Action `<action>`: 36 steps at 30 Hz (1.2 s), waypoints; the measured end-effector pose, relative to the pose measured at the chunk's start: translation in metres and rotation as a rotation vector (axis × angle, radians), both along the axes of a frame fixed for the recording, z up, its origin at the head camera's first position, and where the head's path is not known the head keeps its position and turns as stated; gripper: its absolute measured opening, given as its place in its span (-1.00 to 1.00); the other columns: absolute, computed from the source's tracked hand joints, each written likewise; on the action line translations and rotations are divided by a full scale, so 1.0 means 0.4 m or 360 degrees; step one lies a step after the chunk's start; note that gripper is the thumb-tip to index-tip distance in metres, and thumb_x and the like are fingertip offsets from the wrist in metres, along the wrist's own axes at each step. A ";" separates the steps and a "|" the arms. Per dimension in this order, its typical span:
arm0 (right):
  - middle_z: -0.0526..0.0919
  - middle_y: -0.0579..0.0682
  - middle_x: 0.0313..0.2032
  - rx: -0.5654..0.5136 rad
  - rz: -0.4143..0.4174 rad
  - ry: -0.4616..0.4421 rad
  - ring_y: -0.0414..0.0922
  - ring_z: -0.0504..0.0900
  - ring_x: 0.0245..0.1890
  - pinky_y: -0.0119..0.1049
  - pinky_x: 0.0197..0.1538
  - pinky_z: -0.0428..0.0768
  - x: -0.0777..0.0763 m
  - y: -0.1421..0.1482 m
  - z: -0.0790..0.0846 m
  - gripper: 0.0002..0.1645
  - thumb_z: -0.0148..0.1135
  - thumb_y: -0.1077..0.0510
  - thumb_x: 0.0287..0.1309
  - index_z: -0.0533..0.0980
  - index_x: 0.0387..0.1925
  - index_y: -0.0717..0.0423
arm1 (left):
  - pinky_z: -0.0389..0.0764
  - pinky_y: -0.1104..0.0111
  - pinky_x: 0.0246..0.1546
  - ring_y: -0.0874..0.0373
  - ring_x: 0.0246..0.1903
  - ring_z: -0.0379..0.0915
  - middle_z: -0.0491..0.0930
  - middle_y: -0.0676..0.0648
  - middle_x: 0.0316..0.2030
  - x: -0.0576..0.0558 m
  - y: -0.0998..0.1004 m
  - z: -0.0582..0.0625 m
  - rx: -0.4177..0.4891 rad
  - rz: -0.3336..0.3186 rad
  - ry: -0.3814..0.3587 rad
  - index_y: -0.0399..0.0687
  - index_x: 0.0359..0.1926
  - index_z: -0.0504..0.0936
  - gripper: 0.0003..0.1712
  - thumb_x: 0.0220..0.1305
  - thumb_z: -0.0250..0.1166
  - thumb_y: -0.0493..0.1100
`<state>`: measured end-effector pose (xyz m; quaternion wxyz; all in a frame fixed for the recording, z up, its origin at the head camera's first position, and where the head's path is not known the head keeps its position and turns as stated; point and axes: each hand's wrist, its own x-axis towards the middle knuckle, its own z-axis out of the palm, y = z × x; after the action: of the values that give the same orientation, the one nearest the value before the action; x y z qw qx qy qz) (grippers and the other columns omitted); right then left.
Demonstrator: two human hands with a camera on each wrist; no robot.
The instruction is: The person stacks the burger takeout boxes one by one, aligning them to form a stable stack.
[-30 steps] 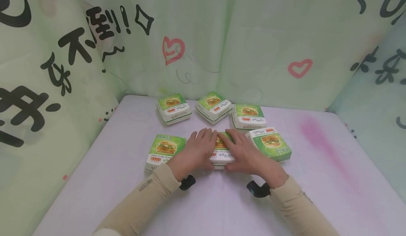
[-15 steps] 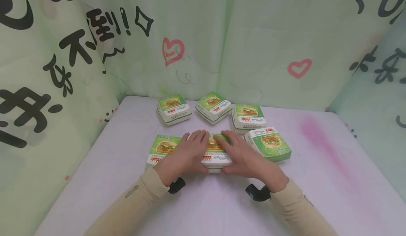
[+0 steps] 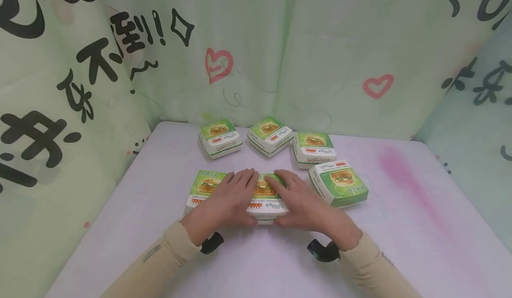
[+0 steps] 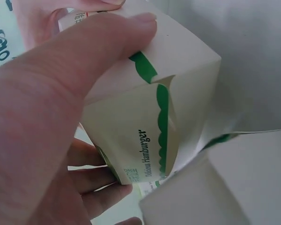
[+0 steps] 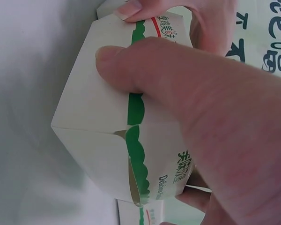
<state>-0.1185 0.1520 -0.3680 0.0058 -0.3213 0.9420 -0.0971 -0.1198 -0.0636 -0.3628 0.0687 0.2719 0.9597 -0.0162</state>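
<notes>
In the head view, a green and white hamburger box [image 3: 267,205] in the front row is held from both sides. My left hand [image 3: 230,202] grips its left end, with the thumb across the front face and fingers over the far side. From the right, my right hand [image 3: 306,204] grips the other end the same way. Printed "Delicious Hamburger", the box's side panel [image 4: 145,140] shows in the left wrist view between thumb and fingers. A second hamburger box [image 3: 206,186] lies just left, partly hidden behind my left hand.
Another hamburger box [image 3: 343,180] sits turned at an angle right of my right hand. Behind are three similar boxes: a left one [image 3: 218,131], a tilted middle one [image 3: 269,129] and a right one [image 3: 314,141]. A printed curtain [image 3: 328,58] encloses the white table [image 3: 256,267].
Both hands have moved the held hamburger box left and slightly nearer to me, closing the gap to the front-left box. The other boxes stay where they were.
</notes>
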 end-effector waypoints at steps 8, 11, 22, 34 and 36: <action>0.16 0.07 0.45 0.0001 -0.0015 -0.0010 0.04 0.29 0.38 -0.02 0.35 0.45 0.011 -0.010 -0.011 0.23 0.59 -0.16 -0.19 0.15 0.50 -0.10 | 0.11 0.01 0.50 -0.03 0.53 -0.03 0.04 -0.14 0.54 0.008 -0.020 -0.015 0.0053 -0.0025 0.0024 -0.15 0.55 -0.02 0.35 -0.04 0.41 0.44; 0.17 0.08 0.44 -0.0006 -0.0012 -0.0014 0.05 0.29 0.38 -0.04 0.35 0.45 0.014 -0.014 -0.015 0.24 0.58 -0.17 -0.19 0.15 0.50 -0.09 | 0.10 0.02 0.51 -0.02 0.53 -0.03 0.03 -0.13 0.54 0.010 -0.026 -0.021 0.0093 -0.0027 0.0017 -0.14 0.55 -0.01 0.34 -0.03 0.42 0.42; 0.18 0.13 0.44 -0.0028 -0.0046 -0.0041 0.08 0.27 0.38 -0.01 0.38 0.41 0.021 -0.027 -0.026 0.23 0.57 -0.17 -0.17 0.15 0.51 -0.07 | 0.00 0.01 0.54 -0.04 0.55 -0.10 0.00 -0.15 0.55 0.013 -0.037 -0.034 0.0213 -0.0005 -0.0044 -0.15 0.55 -0.01 0.32 -0.03 0.49 0.32; 0.14 0.18 0.46 -0.0059 -0.0079 -0.0029 0.13 0.21 0.43 0.03 0.44 0.32 0.029 -0.034 -0.049 0.25 0.57 -0.15 -0.15 0.12 0.51 -0.01 | -0.08 0.01 0.55 -0.05 0.56 -0.15 -0.03 -0.16 0.55 0.019 -0.040 -0.043 0.0268 0.0017 -0.0054 -0.15 0.55 -0.02 0.31 -0.02 0.52 0.25; 0.11 0.19 0.47 -0.0058 -0.0087 -0.0039 0.15 0.19 0.44 0.04 0.44 0.31 0.031 -0.035 -0.053 0.24 0.57 -0.14 -0.13 0.11 0.52 0.00 | -0.08 0.00 0.55 -0.05 0.56 -0.15 -0.03 -0.16 0.55 0.020 -0.041 -0.045 0.0270 0.0013 -0.0050 -0.15 0.55 -0.02 0.31 -0.02 0.52 0.25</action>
<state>-0.1063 0.1379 -0.3892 0.0088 -0.2943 0.9483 -0.1184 -0.1118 -0.0800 -0.3810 0.0604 0.2729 0.9576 0.0698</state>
